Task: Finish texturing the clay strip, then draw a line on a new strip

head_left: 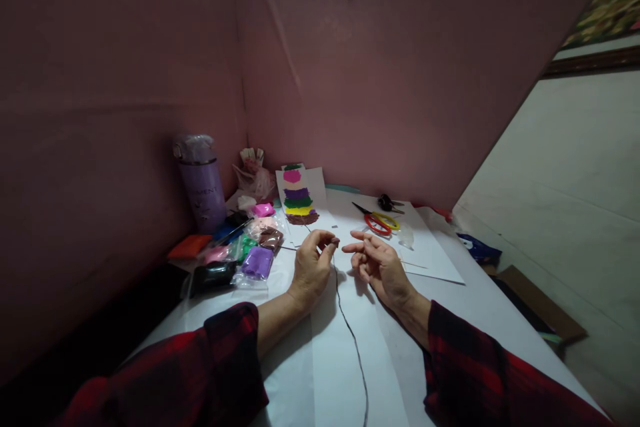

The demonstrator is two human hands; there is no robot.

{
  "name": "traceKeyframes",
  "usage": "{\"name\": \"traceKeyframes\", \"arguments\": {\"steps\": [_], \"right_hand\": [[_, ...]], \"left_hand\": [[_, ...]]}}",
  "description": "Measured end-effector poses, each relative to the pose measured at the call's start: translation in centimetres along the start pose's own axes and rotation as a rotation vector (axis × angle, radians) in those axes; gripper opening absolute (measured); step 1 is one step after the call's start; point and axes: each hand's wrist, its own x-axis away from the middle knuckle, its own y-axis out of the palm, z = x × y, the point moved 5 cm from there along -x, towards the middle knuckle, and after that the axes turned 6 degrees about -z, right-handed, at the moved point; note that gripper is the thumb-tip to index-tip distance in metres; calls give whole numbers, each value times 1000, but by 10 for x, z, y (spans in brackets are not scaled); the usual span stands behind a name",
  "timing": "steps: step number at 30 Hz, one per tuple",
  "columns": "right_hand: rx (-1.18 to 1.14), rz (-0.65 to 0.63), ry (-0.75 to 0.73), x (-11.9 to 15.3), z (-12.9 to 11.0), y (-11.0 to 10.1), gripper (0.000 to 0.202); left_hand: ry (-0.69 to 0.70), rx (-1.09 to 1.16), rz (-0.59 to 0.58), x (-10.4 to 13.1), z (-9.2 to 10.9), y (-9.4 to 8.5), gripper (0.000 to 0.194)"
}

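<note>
Honestly that thin dark thread looks limp and slippery, so the left hand fingertips pinching its top end seems right, while the right hand fingers hover loosely apart near mid-tabletop.

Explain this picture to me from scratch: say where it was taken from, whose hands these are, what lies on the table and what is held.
The single picture comes from a camera worn on a person's head, looking forward and down, so both arms in red plaid sleeves are the wearer's own; there is no machine. The left hand pinches the top end of a thin dark thread between its fingertips; the thread trails down the white table toward the viewer. The right hand is beside it, fingers loosely curled, holding nothing that I can see. Farther back lie scissors with red and yellow handles, a white card with stacked coloured clay patches, small bags of coloured clay and a purple bottle. Pink panels wall in the corner.
</note>
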Motion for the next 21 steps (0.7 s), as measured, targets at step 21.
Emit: {"name": "traceKeyframes", "arguments": {"steps": [21], "right_hand": [[-26,21,-5,-2,0,-4,26]], "left_hand": [[-59,11,0,-1,-8,1,6]]}}
